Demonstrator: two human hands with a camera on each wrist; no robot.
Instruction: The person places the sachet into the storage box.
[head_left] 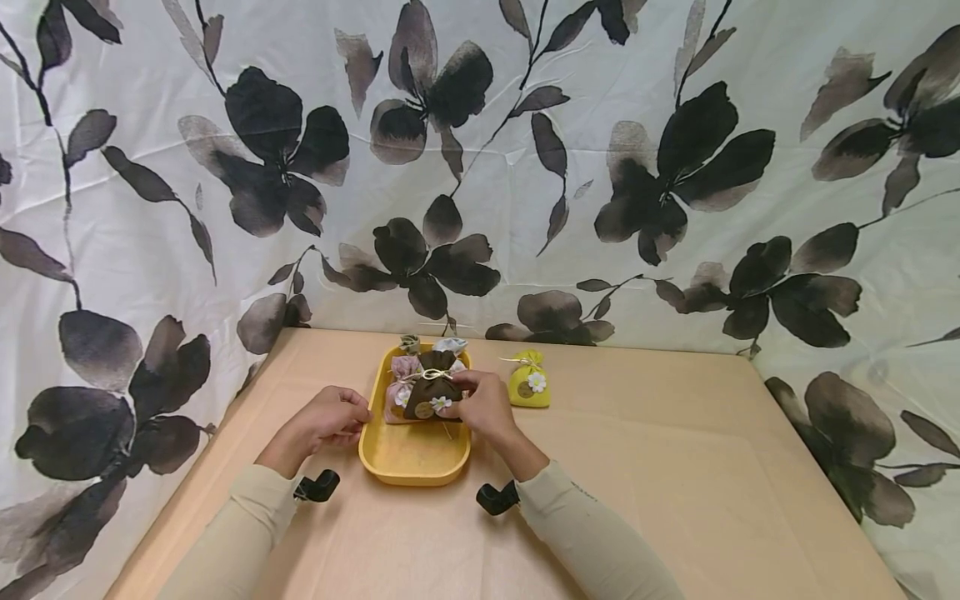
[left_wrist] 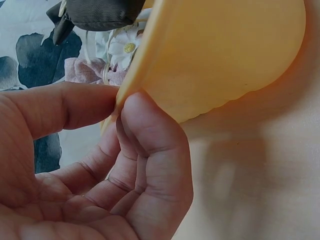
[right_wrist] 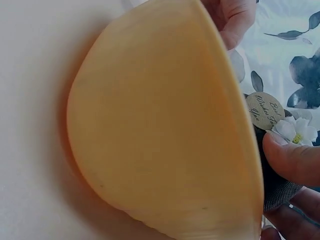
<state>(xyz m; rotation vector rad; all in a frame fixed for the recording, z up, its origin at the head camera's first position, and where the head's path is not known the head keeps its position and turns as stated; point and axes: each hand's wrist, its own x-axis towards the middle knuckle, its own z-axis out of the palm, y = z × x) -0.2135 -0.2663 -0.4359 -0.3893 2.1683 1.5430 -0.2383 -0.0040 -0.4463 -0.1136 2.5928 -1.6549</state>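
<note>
A yellow tray (head_left: 415,477) with rounded corners holds several small drawstring pouches toward its far end. My left hand (head_left: 326,421) is at the tray's left side; in the left wrist view its thumb and index finger pinch the tray rim (left_wrist: 141,65). Over the other pouches is a dark brown pouch (head_left: 429,390) tied with pale cord, bearing a round tag and a white flower. My right hand (head_left: 486,408) grips this pouch by its right side, the thumb (right_wrist: 295,159) beside the white flower (right_wrist: 294,131). Behind it, a pink pouch (head_left: 403,367) is partly hidden.
A bright yellow-green pouch (head_left: 529,383) with a white flower stands on the table (head_left: 645,467), just right of the tray. Grey and white pouch tops (head_left: 450,344) show at the tray's far end. A floral curtain (head_left: 540,225) hangs behind the table.
</note>
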